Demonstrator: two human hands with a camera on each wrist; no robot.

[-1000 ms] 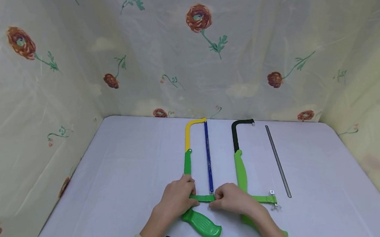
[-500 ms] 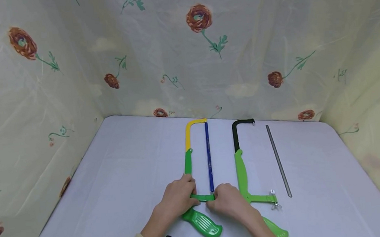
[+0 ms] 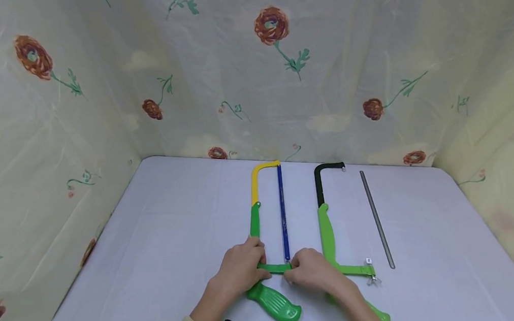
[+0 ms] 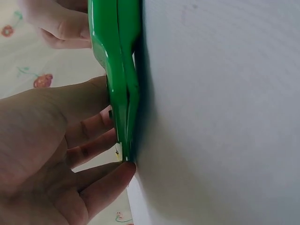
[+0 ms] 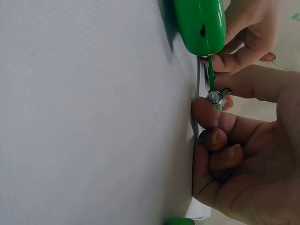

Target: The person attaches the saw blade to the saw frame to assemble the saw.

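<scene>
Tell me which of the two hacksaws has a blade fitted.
The yellow-and-green hacksaw under both hands: a blue blade spans its frame. The black-and-green hacksaw has none; a loose grey blade lies beside it.

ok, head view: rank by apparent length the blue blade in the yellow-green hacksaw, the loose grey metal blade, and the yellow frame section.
1. Loose grey metal blade
2. Blue blade, only slightly shorter, so these two are nearly alike
3. Yellow frame section, clearly shortest
</scene>
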